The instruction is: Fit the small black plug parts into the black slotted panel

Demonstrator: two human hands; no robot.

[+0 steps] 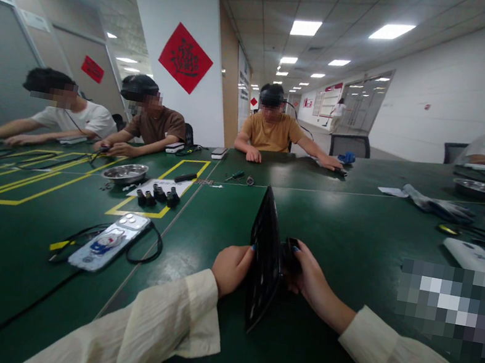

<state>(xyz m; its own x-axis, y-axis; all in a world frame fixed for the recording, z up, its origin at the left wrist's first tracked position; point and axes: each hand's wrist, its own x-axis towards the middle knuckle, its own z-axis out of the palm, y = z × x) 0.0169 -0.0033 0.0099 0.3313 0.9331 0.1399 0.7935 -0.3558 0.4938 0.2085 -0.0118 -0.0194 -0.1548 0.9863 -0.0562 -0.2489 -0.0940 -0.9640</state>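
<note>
**Item:** black flat panel (262, 266), thin, apparently plastic, with small pale openings showing in its lower part.

**Location:** near centre of the dark green table (356, 227). It stands on its lower edge, close to upright and seen almost edge-on, between the person's two hands.

**Left hand** (231, 269): fingers curled shut, knuckles outward, pressed to the panel's left face about mid-height. The thumb is hidden.

**Right hand** (312, 281): fingers closed around a small black block (291, 254) held against the panel's right face. Whether the block is fixed to the panel cannot be told.

**Handling, judged:**
- Light and stiff, since it keeps its shape on edge under a light grip.
- Smooth faces, so likely slippery under a one-sided pinch.
- Thin enough to flex or crack if bent hard.
- Best taken by opposite faces or the long edges at mid-height, with the base left on the table for support.

**Nearby:**
- Near left: a phone in a pale cartoon case (107, 242) with a looped black cable (143, 251).
- Farther left: a round metal dish (126, 172) and small black parts on a white sheet (158, 195), inside yellow tape lines (34, 189).
- Right: a white oblong device (473, 255).
- Far side and both flanks: other people seated, their hands on their own work and well apart from the panel.
</note>
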